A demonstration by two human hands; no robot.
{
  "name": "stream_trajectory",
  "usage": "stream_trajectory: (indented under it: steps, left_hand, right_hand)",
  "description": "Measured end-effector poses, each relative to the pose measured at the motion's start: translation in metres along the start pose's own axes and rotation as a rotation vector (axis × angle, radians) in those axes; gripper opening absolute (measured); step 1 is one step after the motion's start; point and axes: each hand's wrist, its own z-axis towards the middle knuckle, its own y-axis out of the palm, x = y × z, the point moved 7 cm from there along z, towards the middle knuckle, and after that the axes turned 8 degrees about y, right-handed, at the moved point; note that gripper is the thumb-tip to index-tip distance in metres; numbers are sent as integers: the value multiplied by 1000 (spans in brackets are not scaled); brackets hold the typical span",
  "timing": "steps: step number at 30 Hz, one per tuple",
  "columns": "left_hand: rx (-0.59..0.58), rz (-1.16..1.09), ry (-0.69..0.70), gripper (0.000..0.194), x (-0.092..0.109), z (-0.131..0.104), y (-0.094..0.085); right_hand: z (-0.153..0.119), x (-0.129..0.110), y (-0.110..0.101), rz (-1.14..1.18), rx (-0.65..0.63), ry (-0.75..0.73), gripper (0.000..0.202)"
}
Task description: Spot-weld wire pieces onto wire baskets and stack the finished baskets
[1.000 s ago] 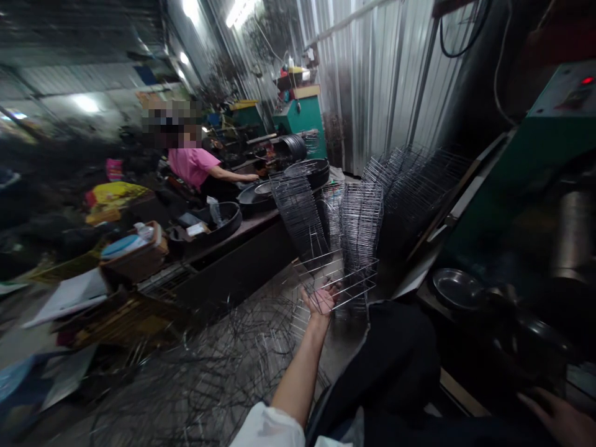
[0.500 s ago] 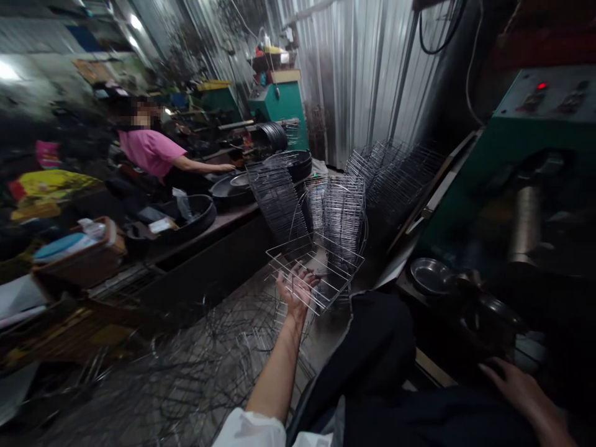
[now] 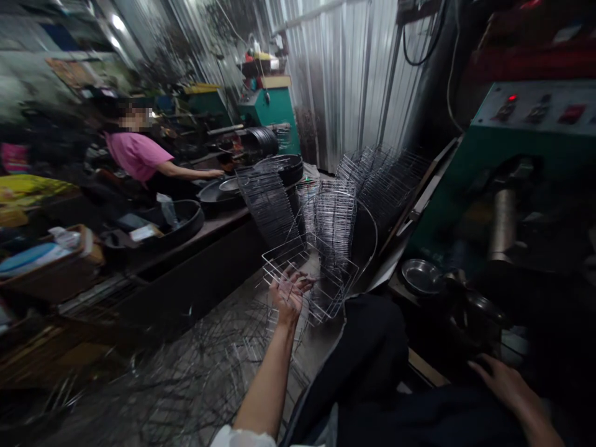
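My left hand (image 3: 289, 293) is stretched out ahead with its palm turned up. Its fingers are curled at the wires of a bent metal wire rack (image 3: 333, 264), gripping it. Just beyond that rack stands a tall stack of similar wire racks (image 3: 333, 220), with a large wire hoop (image 3: 376, 233) round it. Low on the right, my right hand (image 3: 500, 379) lies near my dark-clothed lap, by the machine. It holds nothing that I can see; the thumb and a finger are apart, and the other fingers are in shadow.
More stacked racks lean left (image 3: 265, 198) and right (image 3: 382, 174). Loose wire pieces (image 3: 200, 366) cover the floor at left. A green machine (image 3: 549, 161) with a metal bowl (image 3: 421, 276) beside it stands right. Across a low bench (image 3: 218, 228), a person in pink (image 3: 137, 152) reaches toward black pans.
The view has swung slightly right, so the surroundings shift left. The rack at my left hand has tilted a little. My right hand remains low beside the machine.
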Motion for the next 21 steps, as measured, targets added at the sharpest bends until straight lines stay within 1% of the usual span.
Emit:
stream_trajectory:
  steps: [2,3,5,7,9,11,14,16,17,19,21]
  left_hand:
    - [-19,20,0,63,1,-1,2]
    - [-33,32,-9,63,1,-2,3]
    - [-63,55,-39,65,1,-5,5]
    - [-89,80,-63,66,1,-8,9]
    - [-110,113,-66,66,5,-12,15]
    - [-144,149,-52,66,12,-17,24]
    - [-214,203,8,67,27,-24,40]
    - [-249,271,83,67,39,-27,49]
    - [-266,328,125,69,45,-30,52]
    - [-310,480,203,74,54,-35,59]
    - [-371,638,273,82,59,-43,67]
  right_hand:
    - [-3,-8,-2,41,20,-18,47]
    - [-8,-18,-4,69,32,-43,46]
    - [-23,-47,-12,137,57,-129,45]
    - [-43,-87,-26,205,86,-239,45]
    - [-63,-125,-49,239,164,-312,43]
    - [-84,-157,-79,229,287,-340,40]
    - [-123,-197,-132,215,536,-417,36]
    - [-154,-224,-165,222,701,-522,34]
    - [-170,-238,-178,223,762,-585,31]
    - [-196,-269,-192,195,825,-711,25]
    - [-214,-302,-192,130,838,-823,22]
